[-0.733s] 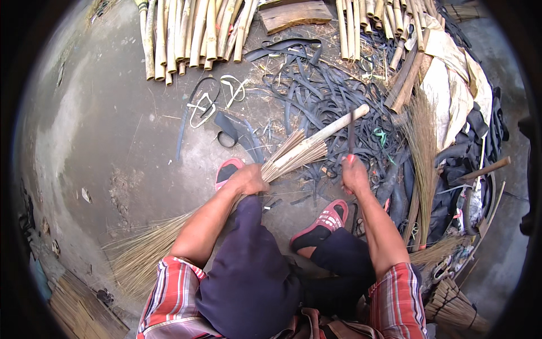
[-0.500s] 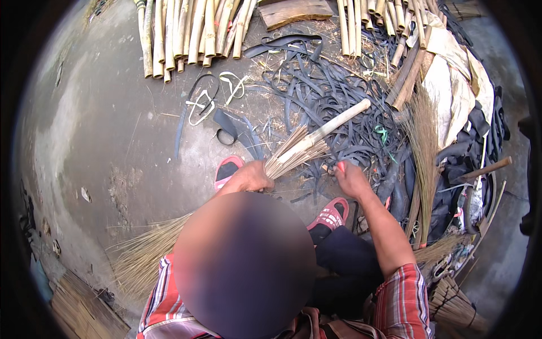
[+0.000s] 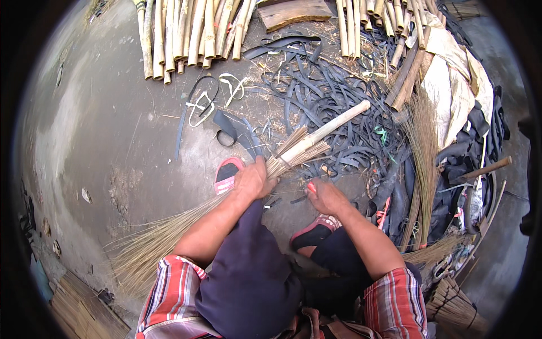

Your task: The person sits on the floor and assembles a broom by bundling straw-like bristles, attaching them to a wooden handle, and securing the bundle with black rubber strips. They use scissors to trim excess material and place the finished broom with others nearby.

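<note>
My left hand [image 3: 252,178] is closed around a grass broom, just below the cut stalk ends that surround its pale bamboo handle [image 3: 327,131]. The handle points up and to the right; the broom's loose bristles [image 3: 148,251] spread out beneath my left forearm to the lower left. A thin dark band seems to circle the stalks beside my hand. To the right and apart from the broom, my right hand [image 3: 326,197] is closed with a small red thing [image 3: 311,187] showing at its fingers; its kind is unclear. Close to it lies a short dark strip [image 3: 298,199].
A tangle of black rubber strips [image 3: 327,93] covers the floor ahead. Bamboo poles [image 3: 189,34] lie in rows at the far side, near a wooden block [image 3: 294,14]. At right are a grass bundle [image 3: 424,164], a pale sack [image 3: 451,96] and a wooden-handled tool [image 3: 488,168].
My right hand has moved left and nearer to me, closer to the broom. My left hand has shifted slightly up the stalks. The blurred round shape that covered my legs is gone.
</note>
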Tool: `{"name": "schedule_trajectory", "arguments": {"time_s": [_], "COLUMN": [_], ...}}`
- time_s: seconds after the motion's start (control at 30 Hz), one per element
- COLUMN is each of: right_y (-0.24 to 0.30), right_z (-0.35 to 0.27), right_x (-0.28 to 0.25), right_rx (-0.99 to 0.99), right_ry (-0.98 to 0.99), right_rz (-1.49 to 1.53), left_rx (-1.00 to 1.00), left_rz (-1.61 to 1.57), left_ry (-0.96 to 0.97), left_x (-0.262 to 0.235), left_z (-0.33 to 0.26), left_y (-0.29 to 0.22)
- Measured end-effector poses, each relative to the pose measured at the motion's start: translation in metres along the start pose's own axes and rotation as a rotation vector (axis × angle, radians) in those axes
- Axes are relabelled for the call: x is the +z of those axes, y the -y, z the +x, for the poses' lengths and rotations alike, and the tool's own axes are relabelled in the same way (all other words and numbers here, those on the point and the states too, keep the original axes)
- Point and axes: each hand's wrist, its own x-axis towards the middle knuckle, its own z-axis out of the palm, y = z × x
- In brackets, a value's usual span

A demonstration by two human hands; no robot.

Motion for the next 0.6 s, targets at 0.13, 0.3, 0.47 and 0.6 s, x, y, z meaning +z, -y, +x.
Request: {"name": "schedule_trajectory", "arguments": {"time_s": [0.13, 0.3, 0.47, 0.6], "right_y": [-0.044, -0.054, -0.013, 0.008], "right_z": [0.025, 0.009, -0.004, -0.007], "right_x": [-0.025, -0.037, -0.049, -0.026], "right_rx": [0.371, 0.113, 0.286, -0.003], "right_ry": [-0.355, -0.165, -0.347, 0.157], "right_rz": [0.371, -0.095, 0.194, -0.073], "left_rx": [-0.019, 0.014, 0.000, -0.006], "left_rz": [0.011, -0.151, -0.167, -0.179], "left_ry": [0.153, 0.276, 0.310, 0.287], "left_x": [-0.003, -0.008, -0.006, -0.006], "left_z": [0.000, 0.015, 0.014, 0.021], "left_y": [0.009, 0.020, 0.015, 0.009]}}
